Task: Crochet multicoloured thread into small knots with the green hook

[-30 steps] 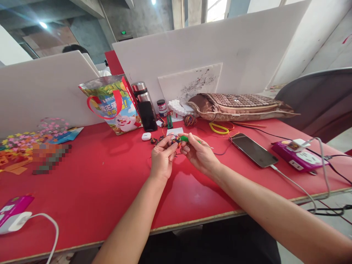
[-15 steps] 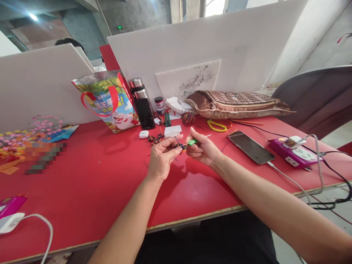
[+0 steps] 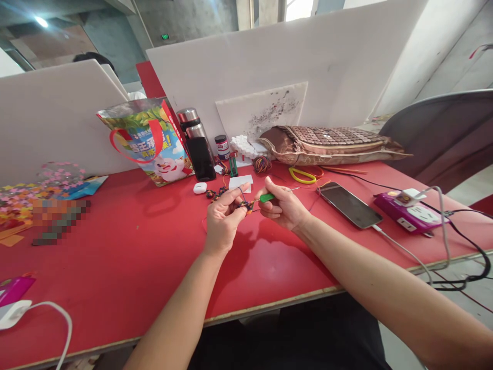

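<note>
Pinched in my left hand (image 3: pixel 223 221) is a small piece of knotted cord (image 3: pixel 245 205), dark with blue and orange strands; a blue strand loops up above the fingers. My right hand (image 3: pixel 283 206) is closed around a green-handled hook tool (image 3: pixel 266 197), its thin metal shaft pointing left at the cordwork. Another thin metal end sticks out to the right past the fingers. Whether the tip sits inside a loop is too small to tell. Behind my left hand, a multicoloured knotted string (image 3: pixel 217 194) lies on the red table (image 3: pixel 154 267).
Behind the hands are a white card (image 3: pixel 241 183), an earphone case (image 3: pixel 200 188), a cord bundle (image 3: pixel 262 164) and yellow-handled scissors (image 3: pixel 302 176). A charging phone (image 3: pixel 349 205) and purple power strip (image 3: pixel 414 213) lie right. A bag (image 3: pixel 154 149) and thermos (image 3: pixel 192 126) stand at the back.
My left hand has drawn slightly left, opening a small gap between the cordwork and my right hand. More of the metal shaft and the blue loop show.
</note>
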`<state>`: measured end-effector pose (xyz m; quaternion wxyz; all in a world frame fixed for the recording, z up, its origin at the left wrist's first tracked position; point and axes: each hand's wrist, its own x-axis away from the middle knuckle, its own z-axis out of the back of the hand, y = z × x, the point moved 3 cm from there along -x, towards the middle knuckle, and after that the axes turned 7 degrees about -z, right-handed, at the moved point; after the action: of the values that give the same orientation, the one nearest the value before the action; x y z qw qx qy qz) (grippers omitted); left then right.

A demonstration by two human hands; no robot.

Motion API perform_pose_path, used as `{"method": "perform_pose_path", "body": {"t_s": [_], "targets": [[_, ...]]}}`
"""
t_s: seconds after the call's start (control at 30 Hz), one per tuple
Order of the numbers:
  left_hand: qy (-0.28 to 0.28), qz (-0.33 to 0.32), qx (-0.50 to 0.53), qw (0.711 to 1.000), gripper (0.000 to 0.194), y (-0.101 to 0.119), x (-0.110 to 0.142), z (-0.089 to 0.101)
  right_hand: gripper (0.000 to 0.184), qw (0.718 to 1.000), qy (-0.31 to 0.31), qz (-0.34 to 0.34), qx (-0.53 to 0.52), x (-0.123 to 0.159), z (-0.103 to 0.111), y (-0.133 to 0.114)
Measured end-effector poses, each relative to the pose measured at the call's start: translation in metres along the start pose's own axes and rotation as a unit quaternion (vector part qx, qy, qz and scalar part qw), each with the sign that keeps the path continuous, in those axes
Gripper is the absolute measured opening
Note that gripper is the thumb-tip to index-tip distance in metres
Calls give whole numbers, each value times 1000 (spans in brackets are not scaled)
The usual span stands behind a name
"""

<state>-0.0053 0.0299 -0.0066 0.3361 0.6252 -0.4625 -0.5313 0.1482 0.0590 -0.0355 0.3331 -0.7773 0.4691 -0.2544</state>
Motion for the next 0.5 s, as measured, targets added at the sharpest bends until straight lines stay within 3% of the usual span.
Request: {"method": "perform_pose_path", "body": {"t_s": [0.27,0.5], "targets": [[-11,6,-10,1000,36,0,0,2,58,1000,-5,-17,2,-1,1,-4],[-12,32,0,999,37,0,-2,2,58,1000,-1,15,17,1,4,-7]]}}
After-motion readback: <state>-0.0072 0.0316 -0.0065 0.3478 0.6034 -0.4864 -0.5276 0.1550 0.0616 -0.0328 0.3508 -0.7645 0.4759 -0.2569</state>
